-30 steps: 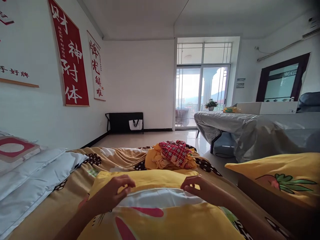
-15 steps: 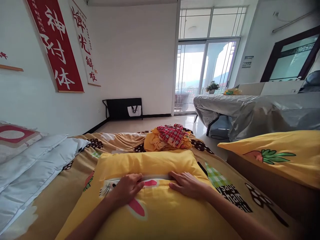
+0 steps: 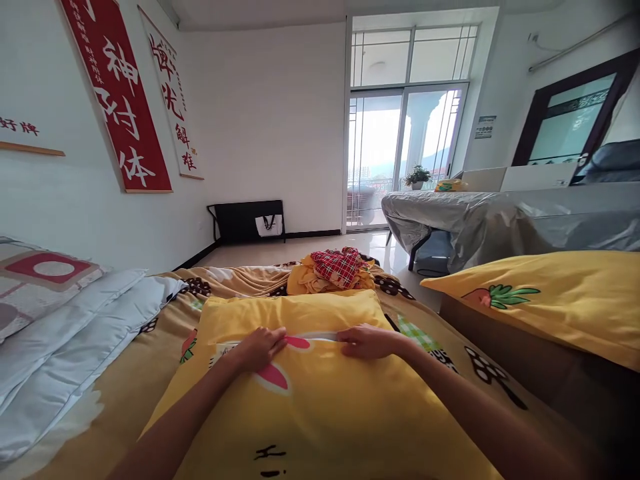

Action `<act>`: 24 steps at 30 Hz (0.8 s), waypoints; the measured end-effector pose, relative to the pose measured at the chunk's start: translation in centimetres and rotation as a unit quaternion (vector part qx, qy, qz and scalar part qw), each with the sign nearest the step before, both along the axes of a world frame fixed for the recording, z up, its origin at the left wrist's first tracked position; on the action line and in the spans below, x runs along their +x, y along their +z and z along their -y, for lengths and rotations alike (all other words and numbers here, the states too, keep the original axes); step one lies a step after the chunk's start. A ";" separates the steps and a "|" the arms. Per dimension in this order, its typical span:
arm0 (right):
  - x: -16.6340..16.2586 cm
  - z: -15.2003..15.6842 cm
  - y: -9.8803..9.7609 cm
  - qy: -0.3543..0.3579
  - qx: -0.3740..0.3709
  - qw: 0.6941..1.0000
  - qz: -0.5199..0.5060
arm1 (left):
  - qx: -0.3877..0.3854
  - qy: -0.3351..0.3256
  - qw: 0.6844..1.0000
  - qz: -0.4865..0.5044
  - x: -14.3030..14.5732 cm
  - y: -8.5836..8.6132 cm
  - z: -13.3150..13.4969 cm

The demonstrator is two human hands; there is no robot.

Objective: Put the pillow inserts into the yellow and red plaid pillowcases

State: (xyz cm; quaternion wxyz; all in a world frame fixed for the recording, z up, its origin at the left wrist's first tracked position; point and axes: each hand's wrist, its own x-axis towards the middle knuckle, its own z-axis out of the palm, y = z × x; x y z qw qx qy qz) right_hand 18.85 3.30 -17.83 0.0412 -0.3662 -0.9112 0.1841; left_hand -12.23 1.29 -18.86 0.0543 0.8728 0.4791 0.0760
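A yellow pillow (image 3: 320,407) in a cartoon-print pillowcase lies on the bed in front of me. Across its upper part runs the case's opening (image 3: 320,338), showing as a thin pale slit. My left hand (image 3: 260,348) rests at the slit's left end, fingers bent and pressed together on the cloth edge. My right hand (image 3: 367,341) is at the right end, its fingers closed on the same edge. Both forearms stretch over the pillow.
The bed has a tan patterned blanket (image 3: 235,280), with a heap of yellow and red-checked cloth (image 3: 337,270) beyond the pillow. Folded white bedding (image 3: 65,340) lies left. A second yellow pillow (image 3: 550,300) sits right. A covered table (image 3: 500,220) stands behind.
A second ago my hands hovered over a wide gap showing the white inner pillow. They came down onto the case, the gap has narrowed to a slit, and the view tilted down.
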 end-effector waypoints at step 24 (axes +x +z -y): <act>0.3 -2.4 -6.5 -0.112 0.118 0.979 -0.122 | 0.008 0.058 0.998 -0.014 0.8 -0.4 -0.5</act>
